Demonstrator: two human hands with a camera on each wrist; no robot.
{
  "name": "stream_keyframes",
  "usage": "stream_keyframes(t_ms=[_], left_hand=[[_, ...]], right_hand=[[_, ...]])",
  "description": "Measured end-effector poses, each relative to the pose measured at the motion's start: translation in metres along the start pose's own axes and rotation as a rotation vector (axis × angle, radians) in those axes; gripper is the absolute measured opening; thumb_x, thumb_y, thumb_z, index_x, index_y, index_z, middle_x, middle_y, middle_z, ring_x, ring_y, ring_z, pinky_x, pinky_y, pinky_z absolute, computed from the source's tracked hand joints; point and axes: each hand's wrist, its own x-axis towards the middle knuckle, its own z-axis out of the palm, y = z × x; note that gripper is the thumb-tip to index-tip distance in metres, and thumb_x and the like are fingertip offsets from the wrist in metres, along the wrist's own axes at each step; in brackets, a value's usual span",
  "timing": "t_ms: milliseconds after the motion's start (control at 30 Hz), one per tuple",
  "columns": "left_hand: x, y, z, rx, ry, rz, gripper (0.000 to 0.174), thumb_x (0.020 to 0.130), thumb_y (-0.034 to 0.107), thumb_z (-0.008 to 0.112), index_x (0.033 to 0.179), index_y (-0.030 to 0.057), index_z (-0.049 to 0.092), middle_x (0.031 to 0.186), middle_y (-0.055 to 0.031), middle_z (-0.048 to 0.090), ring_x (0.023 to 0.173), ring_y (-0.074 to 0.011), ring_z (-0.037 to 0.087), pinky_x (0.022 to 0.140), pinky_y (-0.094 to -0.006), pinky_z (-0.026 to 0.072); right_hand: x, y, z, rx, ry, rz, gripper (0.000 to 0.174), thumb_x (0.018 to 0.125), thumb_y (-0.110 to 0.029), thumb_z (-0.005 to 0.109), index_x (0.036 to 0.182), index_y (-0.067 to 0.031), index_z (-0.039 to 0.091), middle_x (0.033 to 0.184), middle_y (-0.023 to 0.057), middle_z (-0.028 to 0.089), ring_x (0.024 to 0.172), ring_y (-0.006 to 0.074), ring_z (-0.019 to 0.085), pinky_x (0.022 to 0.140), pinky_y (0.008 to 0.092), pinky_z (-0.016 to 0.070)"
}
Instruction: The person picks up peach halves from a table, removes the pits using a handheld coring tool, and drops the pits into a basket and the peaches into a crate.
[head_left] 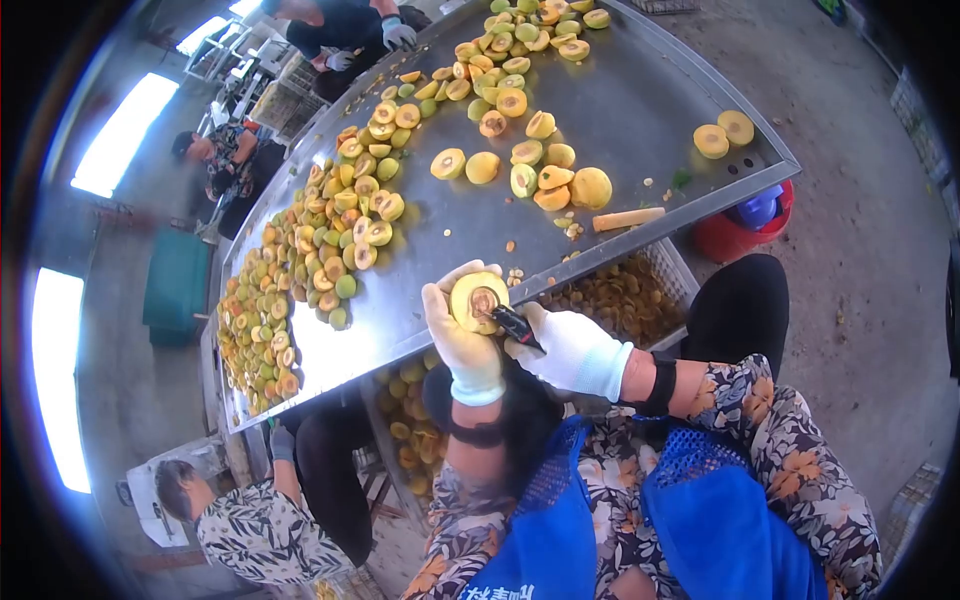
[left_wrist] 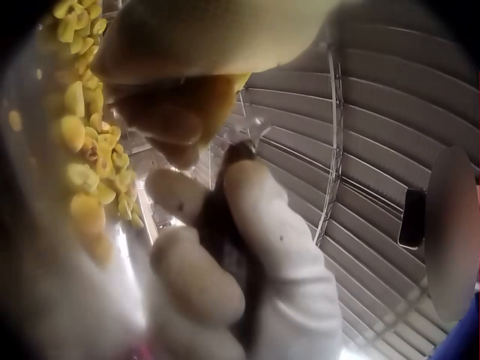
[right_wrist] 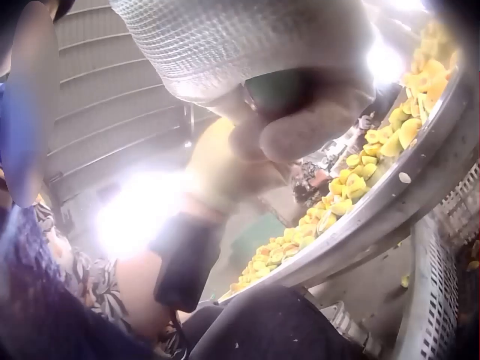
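My gloved left hand holds a yellow peach half, cut face up, a brown hollow at its middle. In my gloved right hand is a small black-handled tool, its tip at that hollow. The left wrist view shows the right fingers wrapped around the dark handle, and a thin metal tip beyond them. In the right wrist view the right glove hides most of the tool and fruit. Both hands are just off the near edge of the metal table.
Piles of cut peaches cover the table's left and far parts. A pale stick lies by the near rim. Beneath are crates of scraps and fruit; a red bucket stands right. Other people work around the table.
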Motion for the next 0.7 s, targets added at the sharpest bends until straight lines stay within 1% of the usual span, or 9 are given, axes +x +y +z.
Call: stream_keyframes(t_ms=[133,200,233,267,300,367,433,600,700], left_hand=[[-0.014,-0.003,0.0,0.212,0.123,0.26,0.035,0.099,0.029,0.049,0.096,-0.0031,0.062,0.09,-0.0166,0.066,0.081,-0.0233,0.064,0.071,-0.0311,0.0526],[-0.018,-0.002,-0.006,0.426,0.055,0.399,0.011,0.087,0.009,0.062,0.093,-0.0012,0.064,0.087,-0.0126,0.066,0.08,-0.0225,0.064,0.069,-0.0308,0.0514],[-0.008,-0.01,-0.032,1.113,-0.059,0.839,0.017,0.076,-0.005,0.067,0.091,0.0004,0.065,0.085,-0.0093,0.065,0.079,-0.0215,0.064,0.067,-0.0302,0.0504],[-0.012,-0.017,-0.035,0.897,-0.134,0.718,0.02,0.099,0.011,0.049,0.096,-0.0048,0.061,0.092,-0.0089,0.064,0.07,-0.0149,0.06,0.062,-0.026,0.0491],[-0.026,-0.002,-0.015,0.204,0.004,0.078,0.016,0.098,0.01,0.052,0.094,-0.0021,0.062,0.083,-0.0078,0.064,0.063,-0.0109,0.057,0.056,-0.0226,0.0454],[-0.024,-0.014,-0.019,0.371,-0.065,0.286,0.018,0.097,0.015,0.057,0.087,0.0006,0.061,0.068,-0.0038,0.061,0.054,-0.0065,0.052,0.047,-0.0191,0.0378],[-0.027,-0.011,-0.004,0.115,0.121,0.021,0.024,0.097,0.018,0.058,0.079,0.003,0.058,0.065,-0.0025,0.059,0.048,-0.0052,0.047,0.044,-0.0197,0.0346],[-0.033,-0.026,0.003,-0.066,0.275,0.183,0.023,0.096,0.018,0.061,0.079,0.0032,0.057,0.062,0.002,0.054,0.053,-0.0036,0.045,0.049,-0.0212,0.0369],[-0.035,-0.008,-0.021,0.06,0.005,-0.195,0.021,0.095,0.017,0.062,0.08,0.0024,0.059,0.065,0.0016,0.055,0.053,-0.0051,0.046,0.05,-0.0222,0.0375]], right_hand=[[-0.003,0.0,-0.005,0.157,-0.211,0.019,0.034,0.09,-0.028,0.059,0.098,0.0041,0.055,0.079,0.0245,0.064,0.076,0.0417,0.065,0.07,0.0426,0.051],[-0.002,0.001,-0.019,0.09,-0.339,0.04,0.033,0.088,-0.025,0.063,0.101,0.0036,0.055,0.067,0.0159,0.064,0.057,0.0246,0.065,0.052,0.0365,0.0489],[-0.001,0.006,-0.022,0.17,-0.416,0.105,0.028,0.089,-0.024,0.062,0.1,0.0022,0.056,0.064,0.0123,0.062,0.053,0.0204,0.062,0.048,0.0337,0.0468],[0.0,0.011,-0.022,0.245,-0.513,0.169,0.024,0.09,-0.022,0.061,0.098,0.0008,0.057,0.061,0.0088,0.06,0.048,0.0162,0.059,0.044,0.031,0.0447],[0.001,0.009,-0.028,0.267,-0.595,0.254,0.021,0.091,-0.021,0.061,0.096,-0.0009,0.057,0.059,0.0057,0.057,0.045,0.0135,0.054,0.041,0.0286,0.0419],[0.0,0.008,-0.03,0.36,-0.663,0.36,0.016,0.092,-0.018,0.059,0.095,-0.0022,0.055,0.057,0.0023,0.053,0.042,0.0102,0.049,0.038,0.0257,0.0392],[-0.008,0.009,-0.019,0.548,-0.599,0.43,0.013,0.094,-0.013,0.056,0.096,-0.0014,0.052,0.056,0.0012,0.05,0.04,0.0095,0.046,0.036,0.0254,0.038],[-0.019,0.003,0.007,0.618,-0.403,0.403,0.008,0.095,-0.011,0.053,0.091,-0.0042,0.051,0.055,0.0004,0.048,0.039,0.0093,0.044,0.035,0.0252,0.0368],[-0.006,0.008,-0.023,0.43,-0.714,0.507,0.021,0.097,-0.016,0.053,0.077,-0.0081,0.052,0.054,-0.0021,0.046,0.039,0.007,0.042,0.036,0.0229,0.0321]])
